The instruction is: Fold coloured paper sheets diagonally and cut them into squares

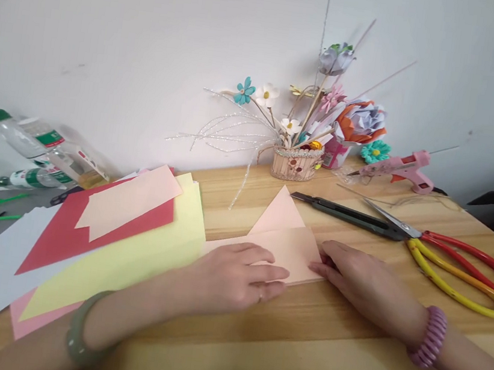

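Observation:
A folded sheet of peach paper (290,243) lies on the wooden table, one pointed triangle sticking up at its far side. My left hand (235,273) rests flat over its near left part, fingers stretched out and slightly apart. At the right end, my right hand (348,277) pinches the paper's edge between thumb and fingers. Just beyond the paper lies a black utility knife (352,216). Scissors (459,261) with red and yellow handles lie to the right of it, blades partly over the knife's end.
Yellow paper (127,266), red paper (156,212) and other sheets are piled at left. Plastic bottles (30,138) lie behind them. Against the wall stand a small basket (295,163) of craft flowers and a pink glue gun (399,168). The table's front edge runs close below my arms.

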`<state>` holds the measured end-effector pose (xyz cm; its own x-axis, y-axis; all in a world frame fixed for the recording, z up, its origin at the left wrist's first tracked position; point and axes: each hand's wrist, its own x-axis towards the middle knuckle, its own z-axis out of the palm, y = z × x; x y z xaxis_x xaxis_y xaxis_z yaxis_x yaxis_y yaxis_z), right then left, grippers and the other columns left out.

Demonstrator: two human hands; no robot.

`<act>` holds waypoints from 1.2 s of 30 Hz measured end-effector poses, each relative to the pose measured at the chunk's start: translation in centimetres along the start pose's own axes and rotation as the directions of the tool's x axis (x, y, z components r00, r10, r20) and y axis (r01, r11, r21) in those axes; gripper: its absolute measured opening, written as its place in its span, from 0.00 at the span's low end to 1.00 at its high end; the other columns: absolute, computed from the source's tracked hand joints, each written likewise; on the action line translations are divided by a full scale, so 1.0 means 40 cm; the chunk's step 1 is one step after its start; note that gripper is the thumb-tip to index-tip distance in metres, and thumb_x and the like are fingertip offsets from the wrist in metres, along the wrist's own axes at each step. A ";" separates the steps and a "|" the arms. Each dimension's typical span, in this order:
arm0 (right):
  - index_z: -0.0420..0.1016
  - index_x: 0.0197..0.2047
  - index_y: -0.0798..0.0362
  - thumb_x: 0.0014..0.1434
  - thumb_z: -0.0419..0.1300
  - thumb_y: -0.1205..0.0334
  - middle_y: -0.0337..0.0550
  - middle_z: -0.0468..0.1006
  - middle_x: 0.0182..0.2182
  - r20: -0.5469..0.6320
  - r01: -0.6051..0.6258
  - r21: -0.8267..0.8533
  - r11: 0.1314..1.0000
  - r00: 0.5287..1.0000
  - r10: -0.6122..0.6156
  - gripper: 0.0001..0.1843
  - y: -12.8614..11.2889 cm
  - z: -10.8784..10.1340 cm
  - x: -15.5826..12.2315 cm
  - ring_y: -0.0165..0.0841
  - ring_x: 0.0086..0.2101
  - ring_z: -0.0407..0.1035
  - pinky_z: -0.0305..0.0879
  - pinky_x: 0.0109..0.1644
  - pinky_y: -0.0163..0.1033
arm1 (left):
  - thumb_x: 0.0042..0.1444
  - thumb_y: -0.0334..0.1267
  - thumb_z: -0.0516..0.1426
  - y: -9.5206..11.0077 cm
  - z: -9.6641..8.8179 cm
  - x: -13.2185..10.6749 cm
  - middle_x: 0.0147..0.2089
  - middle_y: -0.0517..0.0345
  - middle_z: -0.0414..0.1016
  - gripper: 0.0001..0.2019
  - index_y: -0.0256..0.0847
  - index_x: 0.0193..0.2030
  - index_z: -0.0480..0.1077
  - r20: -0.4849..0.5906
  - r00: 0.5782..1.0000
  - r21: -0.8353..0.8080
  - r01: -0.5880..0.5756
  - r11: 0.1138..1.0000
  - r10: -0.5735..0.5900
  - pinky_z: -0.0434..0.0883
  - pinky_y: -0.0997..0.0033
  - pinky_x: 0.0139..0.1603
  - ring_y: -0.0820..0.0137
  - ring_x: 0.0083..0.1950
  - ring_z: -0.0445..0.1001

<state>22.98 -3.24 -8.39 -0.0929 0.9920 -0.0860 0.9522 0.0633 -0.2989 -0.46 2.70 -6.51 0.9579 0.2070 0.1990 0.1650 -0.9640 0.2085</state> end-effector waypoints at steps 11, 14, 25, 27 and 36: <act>0.67 0.27 0.53 0.60 0.55 0.58 0.34 0.70 0.24 0.084 0.023 0.005 1.000 0.996 -0.023 0.12 0.013 -0.030 0.026 0.27 0.24 0.63 0.59 0.29 0.36 | 0.68 0.32 0.39 -0.068 0.085 0.072 0.67 0.62 0.53 0.20 0.45 0.65 0.52 0.224 0.954 0.027 -0.213 0.977 0.202 0.48 0.65 0.66 0.71 0.69 0.45; 0.67 0.27 0.54 0.59 0.57 0.58 0.32 0.68 0.23 0.084 0.061 0.073 0.996 0.994 -0.067 0.12 0.029 -0.031 0.038 0.26 0.24 0.63 0.62 0.30 0.36 | 0.68 0.32 0.39 -0.069 0.089 0.071 0.66 0.62 0.55 0.20 0.44 0.65 0.51 0.239 0.949 0.013 -0.214 0.977 0.205 0.49 0.66 0.66 0.71 0.69 0.44; 0.70 0.48 0.51 0.63 0.44 0.68 0.49 0.73 0.41 -0.223 0.371 0.186 0.910 0.918 -0.329 0.16 0.041 0.006 -0.076 0.35 0.41 0.67 0.66 0.44 0.43 | 0.67 0.30 0.42 -0.077 0.098 0.072 0.64 0.58 0.59 0.20 0.45 0.65 0.52 0.206 0.955 -0.056 -0.205 0.977 0.212 0.51 0.63 0.66 0.71 0.69 0.46; 0.69 0.51 0.49 0.62 0.45 0.70 0.48 0.73 0.42 -0.234 0.425 0.138 0.895 0.892 -0.387 0.19 0.044 0.012 -0.087 0.36 0.42 0.67 0.67 0.44 0.44 | 0.67 0.31 0.42 -0.075 0.097 0.073 0.64 0.59 0.59 0.20 0.45 0.65 0.52 0.208 0.957 -0.060 -0.195 0.979 0.204 0.51 0.63 0.66 0.71 0.69 0.47; 0.55 0.63 0.55 0.65 0.40 0.70 0.52 0.74 0.47 -0.158 0.584 -0.205 0.785 0.772 -0.616 0.24 0.072 0.000 -0.087 0.41 0.47 0.68 0.69 0.46 0.49 | 0.68 0.32 0.41 -0.075 0.102 0.073 0.66 0.63 0.56 0.20 0.46 0.65 0.52 0.258 0.947 -0.062 -0.180 0.982 0.190 0.44 0.67 0.67 0.73 0.69 0.45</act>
<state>26.03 -6.50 -8.96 -0.6120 0.7442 0.2676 0.7532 0.6517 -0.0897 2.79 5.53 -10.46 0.9994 -0.0304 -0.0189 -0.0253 -0.9733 0.2281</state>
